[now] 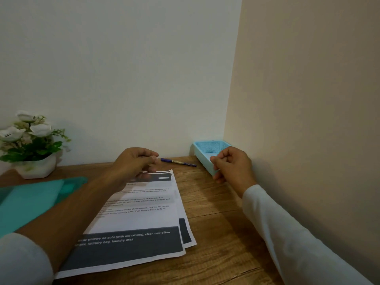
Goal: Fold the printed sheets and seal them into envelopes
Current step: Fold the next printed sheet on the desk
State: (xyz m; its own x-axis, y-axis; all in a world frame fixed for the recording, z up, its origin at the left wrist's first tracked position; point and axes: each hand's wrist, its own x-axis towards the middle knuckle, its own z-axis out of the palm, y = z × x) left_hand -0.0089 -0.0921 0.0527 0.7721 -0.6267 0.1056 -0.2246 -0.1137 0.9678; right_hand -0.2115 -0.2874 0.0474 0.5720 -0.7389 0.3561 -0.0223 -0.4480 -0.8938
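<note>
My left hand [134, 161]: it hovers over the far edge of the printed sheets [141, 214], fingers loosely curled, thumb close to the forefinger, with nothing in it that I can see; its shadow falls on the dark header band.
My right hand [232, 164]: fingers curled inward, right in front of the near corner of the light-blue mesh basket [205, 148]; I cannot tell whether I grip its wall or am only beside it.
Printed sheets: flat and unfolded on the wooden table [218, 235], between my forearms and slightly fanned (a second sheet's edge peeks out on the right). My left forearm crosses their left side.
Pen [178, 162]: purple, lying on the table just beyond the sheets, between my hands, touched by neither.
Basket: on the table, tucked into the corner where the two walls meet.
Teal folder [30, 200]: flat on the table, left of the sheets.
White flowers [28, 130]: in a white pot at the far left, by the wall.
</note>
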